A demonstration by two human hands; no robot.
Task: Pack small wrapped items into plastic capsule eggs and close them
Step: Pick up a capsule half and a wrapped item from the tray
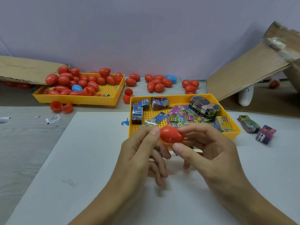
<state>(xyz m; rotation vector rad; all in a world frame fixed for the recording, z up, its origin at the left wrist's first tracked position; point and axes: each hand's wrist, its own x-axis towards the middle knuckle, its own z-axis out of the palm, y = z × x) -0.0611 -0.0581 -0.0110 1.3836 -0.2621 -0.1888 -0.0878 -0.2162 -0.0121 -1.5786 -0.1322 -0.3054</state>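
Both hands are holding one red capsule egg [171, 135] above the near edge of the near yellow tray [233, 125], over the white sheet [81, 159] on the desk [24, 143]. The left hand [142, 153] is pinching the egg's left end between thumb and fingers; the right hand [209, 148] is pinching its right end, thumb beneath and forefinger above. The egg is appearing whole, with no gap showing between its halves, so this unit is judged closed or at the last press. Whether an item is inside cannot be told.

Work done: a large heap of closed red eggs [81, 80] is lying in the far yellow tray [78, 99], with one blue egg [76, 88] among them. Further closed eggs are lying on the desk [156, 84] behind the near tray, another blue one [171, 78] included. Whether these are filled cannot be told.

Work left: the near tray is holding many small wrapped items [183, 117], loose and in bundles. Two more bundles [258, 129] are lying on the sheet to its right. Open red halves [60, 107] are waiting in front of the far tray, and others [128, 95] between the two trays.

Judgement: the task is well under way, with a considerable stock of items yet to be packed.
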